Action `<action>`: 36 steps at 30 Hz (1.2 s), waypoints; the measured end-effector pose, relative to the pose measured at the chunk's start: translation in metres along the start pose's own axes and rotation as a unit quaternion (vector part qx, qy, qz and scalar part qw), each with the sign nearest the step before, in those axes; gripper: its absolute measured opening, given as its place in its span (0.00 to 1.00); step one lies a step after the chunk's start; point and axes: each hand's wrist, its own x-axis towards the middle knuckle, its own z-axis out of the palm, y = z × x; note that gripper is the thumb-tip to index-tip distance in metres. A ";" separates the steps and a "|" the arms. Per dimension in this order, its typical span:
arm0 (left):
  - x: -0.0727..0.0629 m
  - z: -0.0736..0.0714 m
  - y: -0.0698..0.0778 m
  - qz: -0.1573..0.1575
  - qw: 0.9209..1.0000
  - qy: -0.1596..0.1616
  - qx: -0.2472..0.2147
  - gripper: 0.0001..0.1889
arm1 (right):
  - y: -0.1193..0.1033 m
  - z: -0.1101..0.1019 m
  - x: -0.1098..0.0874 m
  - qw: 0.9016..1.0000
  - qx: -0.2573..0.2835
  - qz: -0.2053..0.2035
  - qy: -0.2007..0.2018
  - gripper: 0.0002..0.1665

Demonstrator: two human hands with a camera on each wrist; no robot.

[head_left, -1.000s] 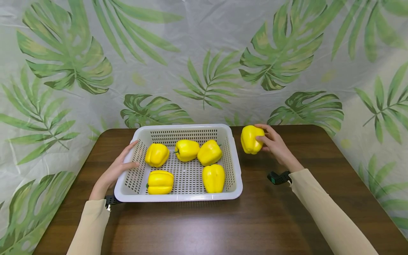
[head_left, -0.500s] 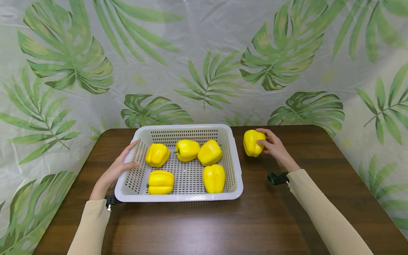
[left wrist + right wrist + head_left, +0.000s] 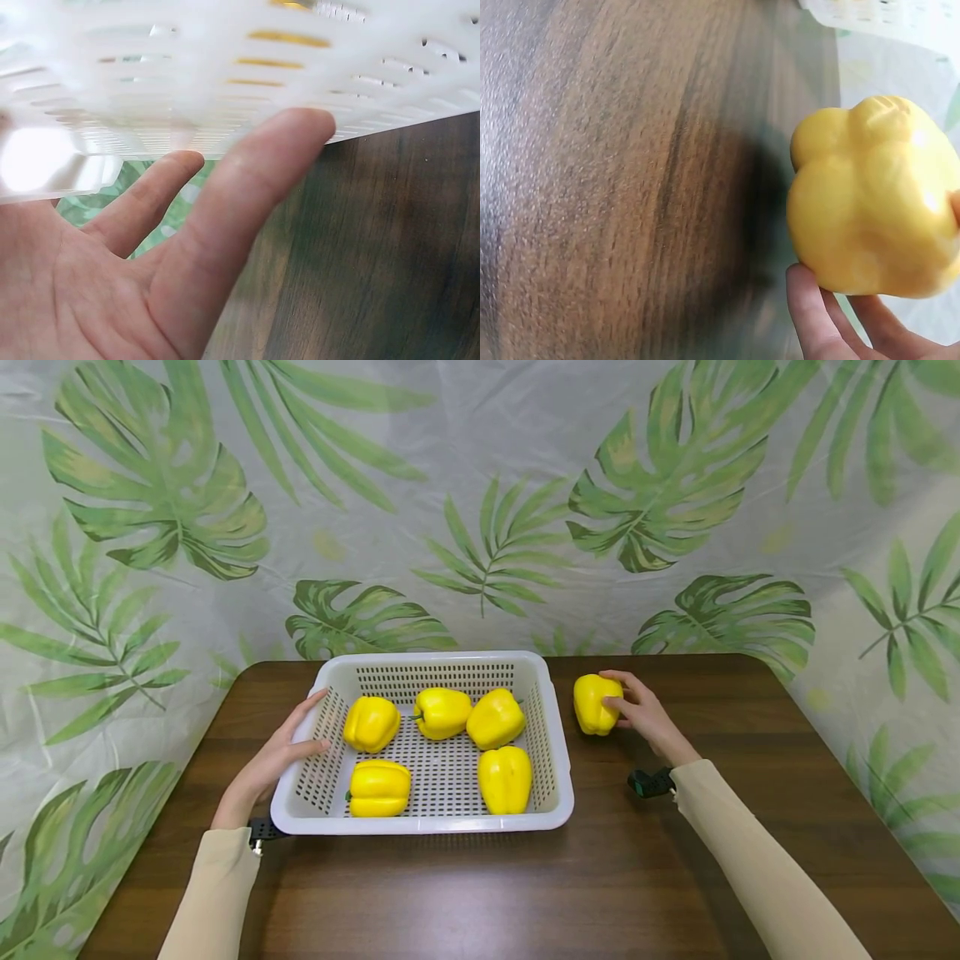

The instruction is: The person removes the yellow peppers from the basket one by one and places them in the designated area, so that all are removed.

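In the head view, my right hand (image 3: 647, 714) holds a yellow bell pepper (image 3: 595, 706) beside the basket's right wall, thumb across its near side. The right wrist view shows this pepper's lobed end and fingertips (image 3: 806, 296) against its underside. My left hand (image 3: 276, 756) lies at the left side of a white slotted plastic basket (image 3: 420, 825), its thumb and fingers spread and fairly straight. Up close, the left thumb (image 3: 259, 172) touches the slotted wall. Inside the basket sit several more yellow bell peppers, including one at the front left (image 3: 378, 788) and one at the front right (image 3: 505, 781).
A dark brown wooden table (image 3: 480, 893) carries the basket. Behind it hangs a pale cloth (image 3: 495, 443) printed with green leaves. Black straps with small devices, such as the right one (image 3: 649, 783), sit at both wrists.
My right hand has moved the pepper slightly down in the head view, toward the table, and a little right at first. My left hand and the basket stay in place.
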 end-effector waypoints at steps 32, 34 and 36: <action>0.000 0.001 0.001 0.006 1.000 -0.001 -0.004 0.40 | 0.001 -0.010 -0.007 0.998 0.058 -0.032 0.021 0.30; 0.000 0.001 0.001 0.007 1.000 0.000 -0.005 0.40 | 0.000 -0.011 -0.008 0.997 0.057 -0.039 0.030 0.29; -0.001 0.001 0.001 0.007 1.000 0.001 -0.005 0.40 | -0.001 -0.012 -0.009 0.997 0.055 -0.048 0.039 0.28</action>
